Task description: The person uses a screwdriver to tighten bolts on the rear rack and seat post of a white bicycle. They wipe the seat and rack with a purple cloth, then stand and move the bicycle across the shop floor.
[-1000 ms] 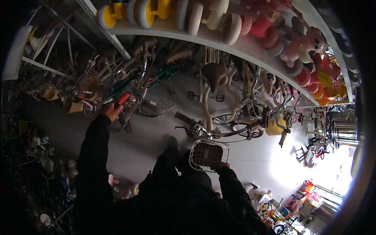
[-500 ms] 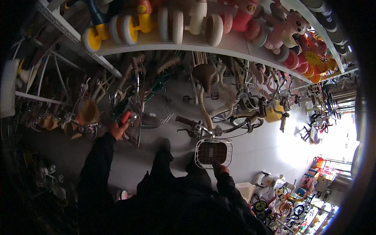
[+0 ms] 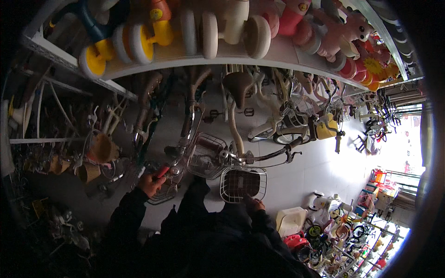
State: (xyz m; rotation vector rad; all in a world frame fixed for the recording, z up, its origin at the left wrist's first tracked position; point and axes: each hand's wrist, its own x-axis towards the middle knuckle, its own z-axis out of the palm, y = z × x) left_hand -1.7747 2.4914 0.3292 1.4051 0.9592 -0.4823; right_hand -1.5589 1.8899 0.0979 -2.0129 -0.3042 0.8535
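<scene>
My left hand (image 3: 150,185) is closed around a small red object (image 3: 162,172) whose kind I cannot make out. Bicycle handlebars and a wire basket (image 3: 162,194) are close beside that hand. My right hand (image 3: 253,205) is at the near rim of a white wire basket (image 3: 265,178) with a dark brown panel, its fingers curled there. This basket is on the front of a cream bicycle (image 3: 235,132) with a brown saddle (image 3: 239,88). A second wire basket (image 3: 208,157) stands against its left side.
Above is a white-edged shelf (image 3: 185,63) carrying toddler ride-on toys (image 3: 234,28). More bicycles stand underneath, one with a yellow basket (image 3: 327,127). At lower right are a cream tub (image 3: 291,220) and several children's bikes (image 3: 338,227). Wicker baskets (image 3: 102,147) hang at left.
My left hand has come nearer and slightly right with the red object. A bicycle with a wire basket has shifted right, up against the cream one. My right hand and its basket moved slightly left.
</scene>
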